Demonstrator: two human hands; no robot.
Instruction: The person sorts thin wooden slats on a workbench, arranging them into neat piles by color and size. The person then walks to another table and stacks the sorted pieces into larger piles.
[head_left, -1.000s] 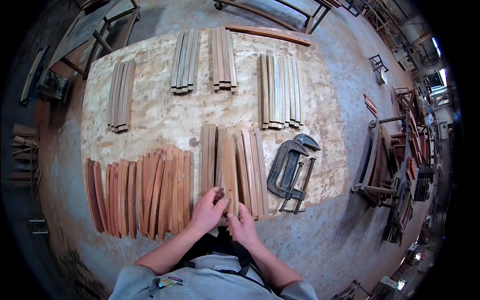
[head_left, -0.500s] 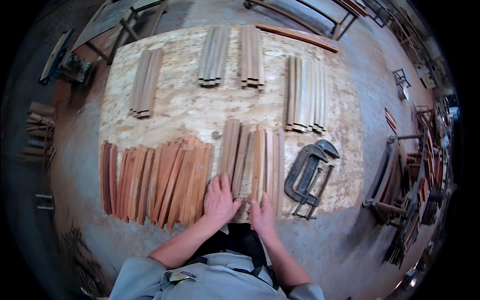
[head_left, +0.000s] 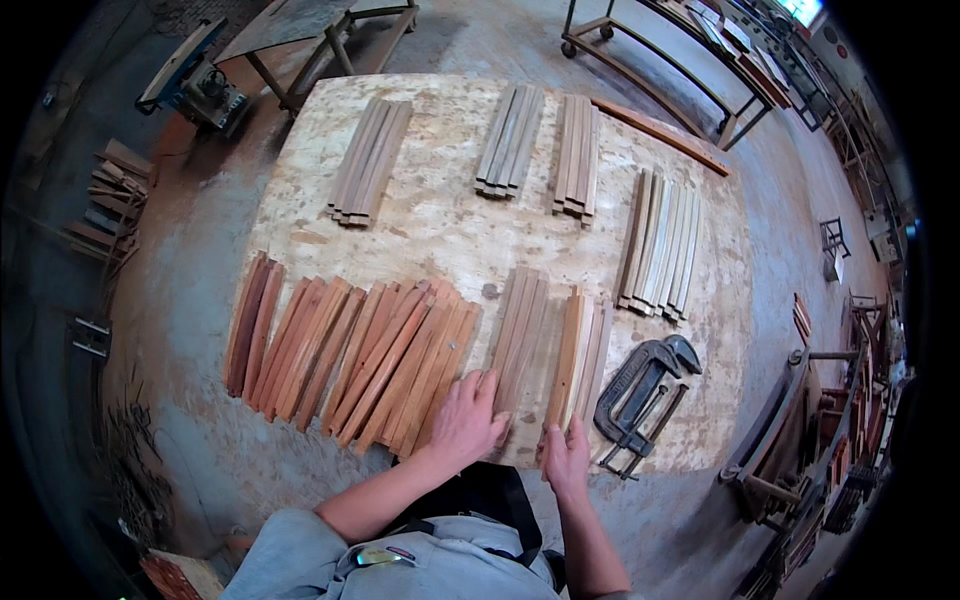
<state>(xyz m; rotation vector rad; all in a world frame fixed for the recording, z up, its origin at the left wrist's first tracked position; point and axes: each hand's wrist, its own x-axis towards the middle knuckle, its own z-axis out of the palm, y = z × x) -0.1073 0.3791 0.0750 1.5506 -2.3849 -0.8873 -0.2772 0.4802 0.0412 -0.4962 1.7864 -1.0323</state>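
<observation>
My left hand (head_left: pixel 466 418) grips the near end of a small row of grey-brown wooden strips (head_left: pixel 521 320), with its fingers along their left side and the thumb at the near end. My right hand (head_left: pixel 567 452) is closed on the near end of a lighter orange-brown strip (head_left: pixel 566 350). Paler strips (head_left: pixel 596 345) lie close along the right of that one. Bare board shows between the two groups. Left of my left hand, a wide spread of reddish strips (head_left: pixel 345 350) lies side by side, some overlapping.
Bundled strips (head_left: pixel 370 160), (head_left: pixel 510 140), (head_left: pixel 575 155) and a larger pale bundle (head_left: pixel 660 240) lie farther back on the plywood tabletop (head_left: pixel 440 235). A C-clamp (head_left: pixel 640 395) rests at the right. A long strip (head_left: pixel 665 137) runs along the far edge. Beyond stand a wheeled metal frame (head_left: pixel 650 75) and a machine (head_left: pixel 205 95).
The view has shifted, so the table sits farther right and lower. The grey-brown strips by my left hand, spread with gaps before, now lie together. My right hand keeps its strip.
</observation>
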